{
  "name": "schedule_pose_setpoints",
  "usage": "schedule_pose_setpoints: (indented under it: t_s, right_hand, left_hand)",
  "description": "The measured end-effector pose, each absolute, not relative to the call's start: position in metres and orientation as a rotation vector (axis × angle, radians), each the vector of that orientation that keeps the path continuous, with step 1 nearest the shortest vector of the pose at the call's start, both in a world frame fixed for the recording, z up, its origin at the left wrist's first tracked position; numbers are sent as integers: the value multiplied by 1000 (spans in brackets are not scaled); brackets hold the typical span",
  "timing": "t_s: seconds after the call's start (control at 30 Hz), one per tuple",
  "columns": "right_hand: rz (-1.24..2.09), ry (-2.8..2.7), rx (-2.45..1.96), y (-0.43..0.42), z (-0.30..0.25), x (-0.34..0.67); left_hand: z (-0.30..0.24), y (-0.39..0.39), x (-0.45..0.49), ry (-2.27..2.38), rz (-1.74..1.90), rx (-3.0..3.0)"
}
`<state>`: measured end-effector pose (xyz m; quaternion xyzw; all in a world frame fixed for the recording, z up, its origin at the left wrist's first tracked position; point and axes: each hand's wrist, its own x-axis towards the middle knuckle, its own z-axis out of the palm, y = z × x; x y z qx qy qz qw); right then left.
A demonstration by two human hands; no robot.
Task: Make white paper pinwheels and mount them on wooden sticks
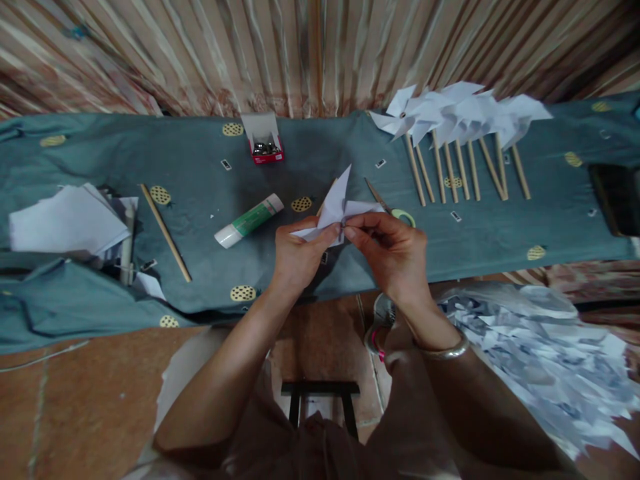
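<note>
A white paper pinwheel (334, 200) is held over the table's near middle, its folded blades pointing up and to the sides. My left hand (300, 257) grips it from the left, thumb pressed near its centre. A short bit of a wooden stick (321, 205) shows behind the paper by the left fingers. My right hand (393, 250) is closed, thumb and forefinger pinching at the pinwheel's centre; any small part between those fingertips is hidden. Just beyond the right hand lie scissors (379, 195) with a light green handle, partly covered by it.
On the green tablecloth (190, 147) are a glue stick (250, 221), an open red box (267, 159) of small metal pieces, a wooden stick (166, 233), and stacked paper (67, 220). Several finished pinwheels (450, 117) lie back right. A bag of paper scraps (545, 353) stands lower right.
</note>
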<state>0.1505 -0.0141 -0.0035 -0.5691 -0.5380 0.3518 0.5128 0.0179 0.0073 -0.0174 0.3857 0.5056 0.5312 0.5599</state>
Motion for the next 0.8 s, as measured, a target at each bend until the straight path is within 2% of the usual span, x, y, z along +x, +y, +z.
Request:
schedule_pose_setpoints:
  t_s: [0.8]
  right_hand:
    - [921, -1269, -1349, -14, -6, 153]
  left_hand:
    - [-14, 5, 18, 1240, 1237, 888]
